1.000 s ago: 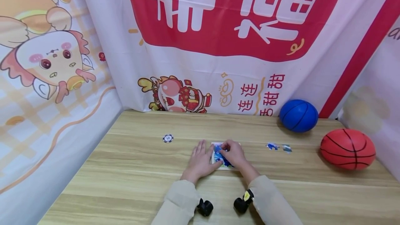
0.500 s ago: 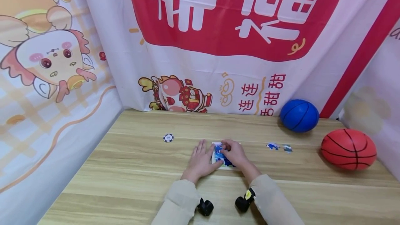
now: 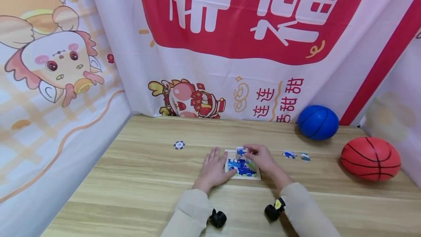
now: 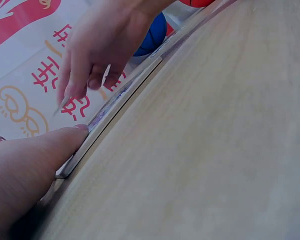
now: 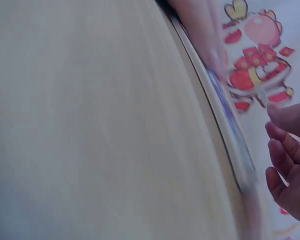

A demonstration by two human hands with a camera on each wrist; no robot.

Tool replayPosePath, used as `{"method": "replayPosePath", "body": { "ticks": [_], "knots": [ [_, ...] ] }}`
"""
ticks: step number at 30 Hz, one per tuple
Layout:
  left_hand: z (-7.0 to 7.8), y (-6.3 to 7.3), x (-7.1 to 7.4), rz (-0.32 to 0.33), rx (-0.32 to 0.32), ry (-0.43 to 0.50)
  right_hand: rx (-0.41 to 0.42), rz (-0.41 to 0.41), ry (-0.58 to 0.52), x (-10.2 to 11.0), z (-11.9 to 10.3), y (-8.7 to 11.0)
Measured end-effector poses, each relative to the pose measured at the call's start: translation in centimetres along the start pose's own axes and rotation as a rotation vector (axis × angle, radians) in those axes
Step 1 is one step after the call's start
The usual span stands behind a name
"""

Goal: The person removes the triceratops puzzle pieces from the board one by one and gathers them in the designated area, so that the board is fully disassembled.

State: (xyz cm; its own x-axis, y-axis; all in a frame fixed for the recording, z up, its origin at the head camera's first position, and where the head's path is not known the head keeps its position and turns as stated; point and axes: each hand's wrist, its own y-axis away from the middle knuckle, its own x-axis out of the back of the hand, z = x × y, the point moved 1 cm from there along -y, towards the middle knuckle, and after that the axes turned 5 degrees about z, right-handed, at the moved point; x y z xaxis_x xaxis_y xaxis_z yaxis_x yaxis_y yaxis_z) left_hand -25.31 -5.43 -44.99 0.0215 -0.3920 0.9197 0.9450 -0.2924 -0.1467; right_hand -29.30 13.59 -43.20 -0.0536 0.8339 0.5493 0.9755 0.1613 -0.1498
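A jigsaw puzzle in a pale shallow frame [image 3: 243, 178] lies on the wooden table, its lower part filled with a dark blue picture. Along its left side rests my left hand [image 3: 210, 171], fingers extended, with the thumb over the frame's edge. My right hand [image 3: 263, 158] pinches a blue-and-white puzzle piece [image 3: 241, 151] above the frame's top side. In the left wrist view the right hand [image 4: 100, 55] is raised over the frame, the piece seen edge-on at its fingertips. A second pale sliver [image 4: 106, 74] shows between its curled fingers.
Two loose puzzle pieces [image 3: 289, 154] lie to the right of the frame. Beyond them are a blue ball [image 3: 318, 122] and a red ball [image 3: 370, 158]. A round chip [image 3: 179, 145] sits at the left. A printed cloth [image 3: 204, 61] hangs behind the table.
My right hand has moved right and up from the puzzle, taking a piece away from its upper left. More of the frame shows now. The left hand stays in place.
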Motion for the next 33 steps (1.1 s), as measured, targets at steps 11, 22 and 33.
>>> {"method": "replayPosePath", "body": {
  "ticks": [11,22,33],
  "knots": [
    [0.0,0.0,-0.2,-0.004,0.019,0.034,-0.006,0.084,0.074,5.8,2.9,0.5],
    [0.0,0.0,-0.2,-0.006,0.018,0.025,-0.012,0.151,0.164,9.2,5.7,1.1],
    [0.0,0.0,-0.3,-0.008,0.016,0.024,0.030,0.137,0.235,9.1,7.1,1.0]
  ]
}}
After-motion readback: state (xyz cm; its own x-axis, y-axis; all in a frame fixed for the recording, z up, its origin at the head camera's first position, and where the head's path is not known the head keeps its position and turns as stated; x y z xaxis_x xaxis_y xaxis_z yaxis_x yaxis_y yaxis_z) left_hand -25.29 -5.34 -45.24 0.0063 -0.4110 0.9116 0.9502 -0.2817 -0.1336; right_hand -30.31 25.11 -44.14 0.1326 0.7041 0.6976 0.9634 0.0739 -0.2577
